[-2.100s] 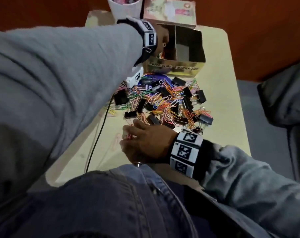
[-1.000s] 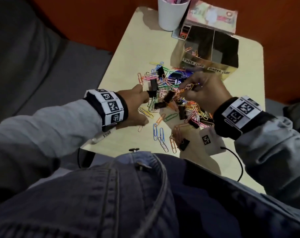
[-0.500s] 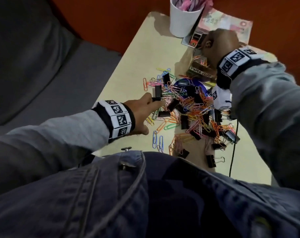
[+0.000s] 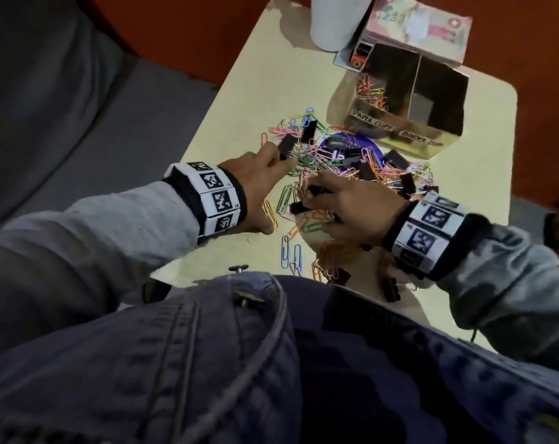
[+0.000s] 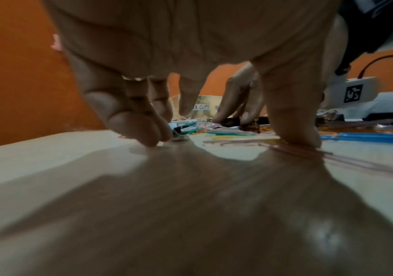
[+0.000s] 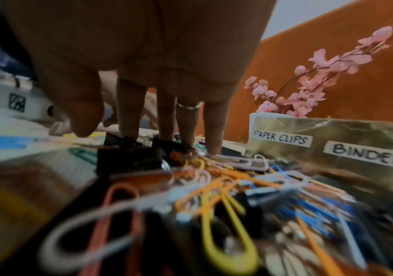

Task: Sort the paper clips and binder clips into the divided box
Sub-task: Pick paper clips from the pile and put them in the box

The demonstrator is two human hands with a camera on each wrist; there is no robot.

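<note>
Head view: the divided box (image 4: 433, 141) stands at the far right of the counter (image 4: 262, 91), its long side running left to right, labels facing the person. Paper clips (image 4: 372, 91) lie in the left compartment; what the right one holds cannot be told. The mixed pile (image 4: 345, 161) spreads just in front of the box. The left hand (image 4: 259, 184) reaches into the pile's left edge, fingers extended beside a black binder clip (image 4: 287, 146); whether it grips it cannot be told. The right hand (image 4: 351, 209) lies over the near side of the pile, fingers (image 6: 129, 112) straight down, tips touching binder clips.
</note>
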